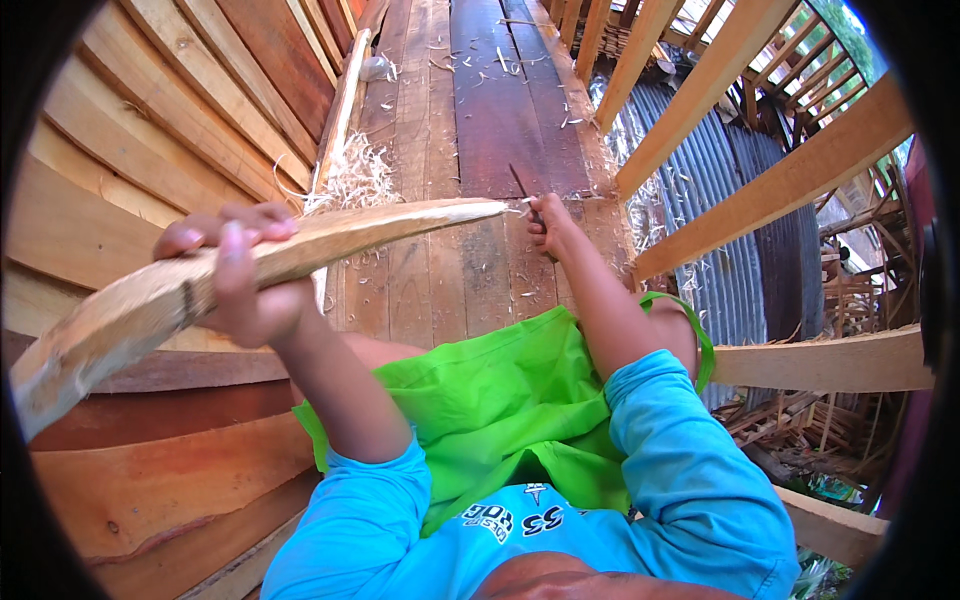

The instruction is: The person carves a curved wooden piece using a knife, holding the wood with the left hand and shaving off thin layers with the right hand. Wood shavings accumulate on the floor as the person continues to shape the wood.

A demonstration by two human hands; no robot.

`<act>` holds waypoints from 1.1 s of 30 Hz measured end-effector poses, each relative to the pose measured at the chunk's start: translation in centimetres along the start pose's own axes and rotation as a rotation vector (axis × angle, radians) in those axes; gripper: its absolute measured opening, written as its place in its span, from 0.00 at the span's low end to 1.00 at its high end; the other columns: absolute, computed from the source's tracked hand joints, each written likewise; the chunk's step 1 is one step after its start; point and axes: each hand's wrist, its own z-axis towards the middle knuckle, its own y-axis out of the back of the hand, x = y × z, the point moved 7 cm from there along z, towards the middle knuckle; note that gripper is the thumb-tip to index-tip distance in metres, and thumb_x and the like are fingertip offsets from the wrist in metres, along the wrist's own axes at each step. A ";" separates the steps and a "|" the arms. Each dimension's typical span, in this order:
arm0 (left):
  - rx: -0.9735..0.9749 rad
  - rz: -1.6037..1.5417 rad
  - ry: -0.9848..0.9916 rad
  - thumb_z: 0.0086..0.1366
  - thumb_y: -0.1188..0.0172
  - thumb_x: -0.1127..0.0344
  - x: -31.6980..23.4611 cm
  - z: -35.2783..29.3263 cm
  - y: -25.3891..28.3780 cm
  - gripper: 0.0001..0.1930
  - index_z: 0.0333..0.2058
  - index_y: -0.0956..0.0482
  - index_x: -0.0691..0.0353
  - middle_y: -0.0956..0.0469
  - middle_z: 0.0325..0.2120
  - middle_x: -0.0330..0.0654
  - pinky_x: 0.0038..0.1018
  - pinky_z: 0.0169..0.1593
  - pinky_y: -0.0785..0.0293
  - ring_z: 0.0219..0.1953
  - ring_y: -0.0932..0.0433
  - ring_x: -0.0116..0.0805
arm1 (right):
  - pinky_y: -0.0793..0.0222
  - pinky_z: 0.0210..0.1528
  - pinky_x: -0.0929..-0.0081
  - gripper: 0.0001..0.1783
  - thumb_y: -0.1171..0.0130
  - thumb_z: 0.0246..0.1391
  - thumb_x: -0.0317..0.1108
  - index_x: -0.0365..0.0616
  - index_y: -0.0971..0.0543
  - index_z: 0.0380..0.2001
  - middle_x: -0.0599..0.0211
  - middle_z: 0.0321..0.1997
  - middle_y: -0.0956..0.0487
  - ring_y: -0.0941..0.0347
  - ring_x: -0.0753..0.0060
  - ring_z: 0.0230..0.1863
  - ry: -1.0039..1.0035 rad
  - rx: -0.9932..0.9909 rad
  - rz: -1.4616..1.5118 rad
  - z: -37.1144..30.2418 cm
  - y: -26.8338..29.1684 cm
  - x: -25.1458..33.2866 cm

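A long piece of pale wood (330, 235) slants across the view, thick at the lower left and tapering to a pointed end near the middle. My left hand (250, 270) grips it around its middle, fingers over the far side and thumb along the near face. Just right of the tapered end, my right hand (550, 225) is closed around the handle of a knife (518, 181). Its thin dark blade points up and away from me. Most of the knife's handle is hidden by my fingers.
Curly wood shavings (350, 178) lie heaped against the left edge of the plank floor (430, 280), with more scattered beyond. A board wall (150, 140) rises on the left. Wooden railing slats (780, 195) stand on the right, with corrugated metal sheets (700, 190) below. Green cloth (490, 385) covers my lap.
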 end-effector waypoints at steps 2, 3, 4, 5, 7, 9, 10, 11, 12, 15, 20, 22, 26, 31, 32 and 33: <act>0.066 -0.077 0.014 0.50 0.47 0.74 -1.1 0.7 0.6 0.13 0.37 0.32 0.58 0.32 0.18 0.37 0.30 0.26 0.32 0.18 0.32 0.30 | 0.63 0.14 0.76 0.17 0.52 0.57 0.49 0.54 0.34 0.18 0.78 0.10 0.42 0.54 0.81 0.09 0.023 -0.025 -0.030 0.4 1.4 0.5; 0.076 -0.084 0.027 0.50 0.47 0.74 -1.7 0.9 0.7 0.13 0.36 0.31 0.57 0.33 0.18 0.36 0.30 0.26 0.32 0.18 0.32 0.30 | 0.65 0.14 0.75 0.19 0.53 0.57 0.50 0.54 0.35 0.18 0.78 0.09 0.43 0.57 0.80 0.09 0.017 -0.016 -0.060 0.5 1.5 1.1; 0.086 -0.092 0.041 0.50 0.47 0.74 -2.0 1.0 0.5 0.12 0.36 0.31 0.57 0.33 0.18 0.36 0.30 0.26 0.32 0.18 0.32 0.30 | 0.66 0.14 0.75 0.20 0.54 0.57 0.52 0.54 0.35 0.17 0.77 0.09 0.43 0.60 0.80 0.09 0.012 -0.009 -0.089 0.5 1.5 1.4; 0.067 -0.061 0.031 0.51 0.47 0.74 -2.1 1.2 0.8 0.12 0.36 0.31 0.57 0.32 0.17 0.37 0.30 0.26 0.32 0.18 0.32 0.30 | 0.65 0.15 0.75 0.21 0.52 0.57 0.53 0.53 0.35 0.17 0.78 0.10 0.43 0.59 0.80 0.09 0.042 0.003 -0.161 -0.2 1.0 1.9; 0.047 0.023 0.017 0.51 0.47 0.74 -1.4 1.3 1.9 0.12 0.36 0.31 0.57 0.32 0.16 0.37 0.30 0.25 0.32 0.18 0.32 0.30 | 0.64 0.15 0.74 0.21 0.49 0.55 0.54 0.52 0.33 0.17 0.78 0.10 0.42 0.58 0.81 0.09 0.134 -0.063 -0.265 -1.3 0.0 3.2; -0.001 0.071 0.007 0.51 0.47 0.75 -0.5 1.2 2.6 0.12 0.36 0.32 0.58 0.32 0.14 0.39 0.30 0.25 0.31 0.16 0.31 0.31 | 0.62 0.15 0.74 0.21 0.46 0.54 0.54 0.51 0.30 0.18 0.78 0.10 0.41 0.56 0.81 0.09 0.263 -0.093 -0.348 -2.8 -0.5 4.6; -0.021 0.104 0.003 0.51 0.46 0.76 -0.2 1.2 2.9 0.12 0.36 0.32 0.59 0.32 0.14 0.39 0.30 0.24 0.31 0.16 0.31 0.31 | 0.61 0.14 0.73 0.21 0.45 0.53 0.54 0.50 0.29 0.18 0.78 0.10 0.40 0.55 0.81 0.09 0.346 -0.083 -0.376 -3.8 -0.8 5.3; -0.041 0.128 -0.002 0.50 0.46 0.77 0.1 1.2 2.9 0.12 0.35 0.32 0.59 0.32 0.14 0.40 0.30 0.24 0.31 0.15 0.31 0.31 | 0.59 0.14 0.73 0.22 0.43 0.52 0.55 0.49 0.27 0.18 0.77 0.11 0.40 0.54 0.81 0.09 0.435 -0.081 -0.402 -4.5 -0.8 6.2; -0.062 0.153 -0.006 0.50 0.45 0.78 0.4 1.3 3.0 0.13 0.35 0.32 0.60 0.31 0.14 0.40 0.30 0.24 0.31 0.15 0.31 0.32 | 0.56 0.15 0.72 0.22 0.43 0.51 0.55 0.48 0.25 0.19 0.76 0.11 0.37 0.51 0.80 0.10 0.487 -0.108 -0.494 -4.9 -0.5 7.0; -0.047 0.191 0.007 0.49 0.44 0.80 1.6 1.4 3.6 0.14 0.35 0.33 0.62 0.31 0.14 0.40 0.30 0.22 0.28 0.14 0.31 0.31 | 0.42 0.23 0.71 0.23 0.42 0.49 0.56 0.45 0.19 0.26 0.70 0.19 0.27 0.36 0.74 0.19 0.592 -0.202 -0.807 -6.1 -0.3 9.6; 0.005 0.234 0.010 0.49 0.42 0.82 2.3 1.5 4.2 0.15 0.35 0.33 0.63 0.31 0.16 0.39 0.29 0.23 0.27 0.14 0.29 0.30 | 0.27 0.41 0.69 0.28 0.43 0.47 0.59 0.45 0.16 0.36 0.59 0.36 0.17 0.20 0.61 0.41 0.629 -0.448 -1.273 -9.7 -4.9 13.7; -0.003 0.245 0.012 0.49 0.41 0.82 2.4 1.5 4.3 0.15 0.35 0.33 0.63 0.31 0.16 0.38 0.28 0.22 0.27 0.15 0.29 0.29 | 0.26 0.41 0.67 0.29 0.44 0.48 0.60 0.44 0.17 0.37 0.58 0.37 0.18 0.20 0.60 0.41 0.695 -0.424 -1.316 -11.4 -9.0 14.7; -0.009 0.223 0.023 0.50 0.42 0.82 2.4 1.6 4.4 0.14 0.35 0.33 0.63 0.31 0.15 0.39 0.27 0.22 0.28 0.15 0.29 0.29 | 0.27 0.36 0.67 0.29 0.45 0.49 0.63 0.46 0.17 0.31 0.61 0.32 0.18 0.21 0.62 0.36 0.936 -0.361 -1.438 -13.5 -18.6 15.5; -0.036 0.192 0.022 0.49 0.42 0.81 2.4 1.9 4.9 0.14 0.35 0.33 0.63 0.31 0.15 0.39 0.27 0.21 0.28 0.14 0.30 0.28 | 0.31 0.27 0.71 0.27 0.38 0.44 0.65 0.51 0.17 0.23 0.70 0.21 0.21 0.22 0.69 0.27 1.349 -0.285 -1.633 -15.3 -29.2 13.4; -0.042 0.191 0.029 0.49 0.42 0.81 2.4 1.9 5.2 0.14 0.35 0.33 0.63 0.31 0.15 0.39 0.27 0.21 0.28 0.13 0.30 0.28 | 0.32 0.26 0.71 0.26 0.35 0.42 0.64 0.51 0.17 0.24 0.71 0.21 0.21 0.22 0.70 0.26 1.425 -0.254 -1.671 -16.0 -30.5 12.8; -0.049 0.190 0.037 0.49 0.42 0.81 2.4 2.0 5.4 0.14 0.35 0.33 0.63 0.31 0.15 0.39 0.27 0.21 0.28 0.13 0.30 0.28 | 0.31 0.26 0.72 0.24 0.31 0.37 0.61 0.51 0.16 0.24 0.71 0.22 0.20 0.22 0.69 0.28 1.512 -0.287 -1.650 -17.2 -31.3 12.5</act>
